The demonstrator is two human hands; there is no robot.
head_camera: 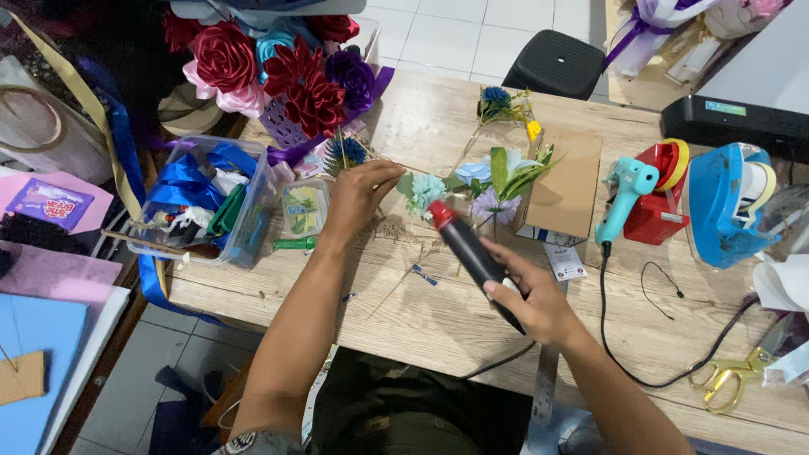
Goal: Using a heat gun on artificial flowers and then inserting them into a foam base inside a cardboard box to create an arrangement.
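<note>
Fingers of the left hand (358, 198) are curled and pressed together over a thin stem beside a small teal paper flower (425, 192), apparently pinching it, though the tips are partly hidden. Fingers of the right hand (529, 301) are wrapped tight around the rear of a black hot-air tool (470, 248) with a red nozzle.

Wooden table (438, 320): work surface, pale and scuffed, carrying everything below.

Brown cardboard sheet (569, 190): lies flat just beyond the flowers, on the right-hand side.

Clear plastic box (206, 202): stands to the left of the left hand, holding blue ribbon.

Teal glue gun (624, 198): upright, well to the right, untouched, its cord trailing toward the near edge.

Hot-air tool: long axis runs diagonally, from the right palm near the person up and to the left; the red nozzle points at the teal paper flower and nearly touches it.

Teal paper flower: sits just to the right of the left fingertips and just above the nozzle, between the two hands; the left hand is the nearer. A pale blue bloom and green leaves (506, 173) lie immediately to its right.
</note>
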